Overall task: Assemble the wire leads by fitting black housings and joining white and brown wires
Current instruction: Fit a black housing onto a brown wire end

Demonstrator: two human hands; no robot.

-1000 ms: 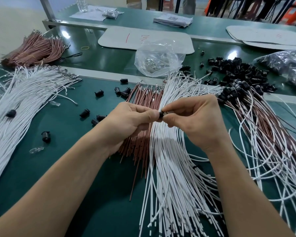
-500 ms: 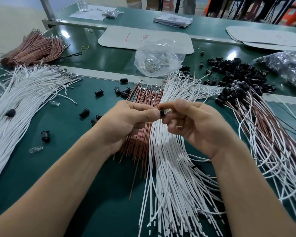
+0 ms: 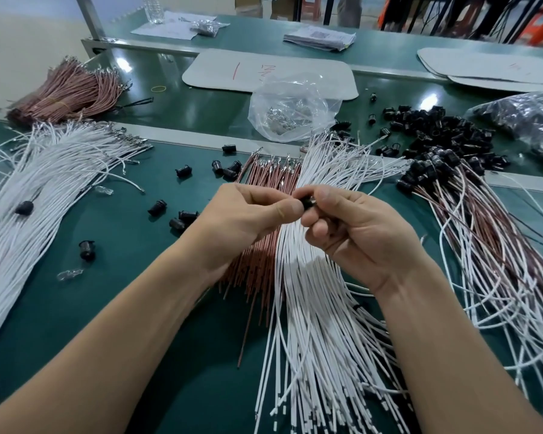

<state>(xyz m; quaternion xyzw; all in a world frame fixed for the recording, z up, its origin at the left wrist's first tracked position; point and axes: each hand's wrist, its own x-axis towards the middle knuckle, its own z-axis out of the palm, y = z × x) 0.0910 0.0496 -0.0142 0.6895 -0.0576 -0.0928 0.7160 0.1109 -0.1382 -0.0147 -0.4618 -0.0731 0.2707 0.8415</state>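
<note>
Black plastic, a single housing (image 3: 308, 202) sits pinched between the left hand (image 3: 248, 220) and right hand (image 3: 355, 233) at frame centre, both closed on it above the fanned white wires (image 3: 314, 308) and brown wires (image 3: 257, 255), probably so leads stay within reach.

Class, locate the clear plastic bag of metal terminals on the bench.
In the head view the clear plastic bag sits centre-far, beyond the white wires, left of the black housings pile.
</note>
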